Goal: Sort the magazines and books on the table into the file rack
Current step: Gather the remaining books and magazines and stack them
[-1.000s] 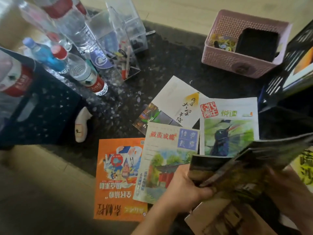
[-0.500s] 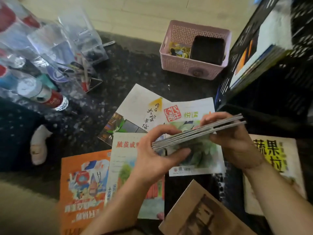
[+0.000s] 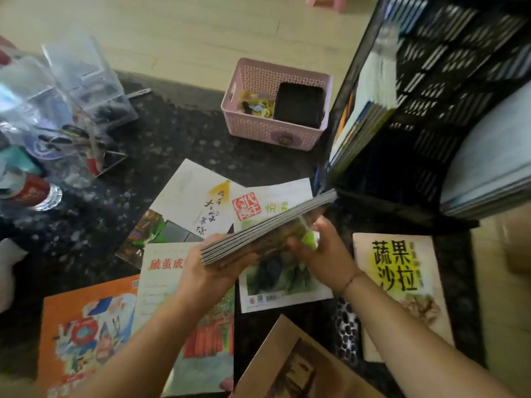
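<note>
Magazines gathered into a thin stack (image 3: 267, 228) are in hand between both hands, lifted off the dark table (image 3: 178, 133) and pointing, far corner first, at the black file rack (image 3: 431, 90) on the right. The step in hand looks like carrying this bundle to the rack; the stack's upper corner sits just beside the rack's front edge, near the slot where several magazines (image 3: 362, 122) already stand leaning. The left hand (image 3: 207, 271) is closed around the near end of the stack, thumb on top and fingers underneath. The right hand (image 3: 321, 251) cups the underside and far side, fingers curled up against the lower cover, so both hands are gripping the same bundle. Both forearms reach in from the bottom edge, and the stack is tilted, its far end higher. The next move probably calls for turning the bundle upright, spines lined up, and sliding it into a free slot without catching the divider or knocking the leaning ones. More remains flat on the table: an orange magazine (image 3: 86, 334), a white one with red lettering (image 3: 161, 277), a bird-cover magazine (image 3: 284, 280), a yellow-titled book (image 3: 402, 282) and a brown book (image 3: 296, 366). A pink basket (image 3: 258, 130) stands behind, well apart from the hands.
</note>
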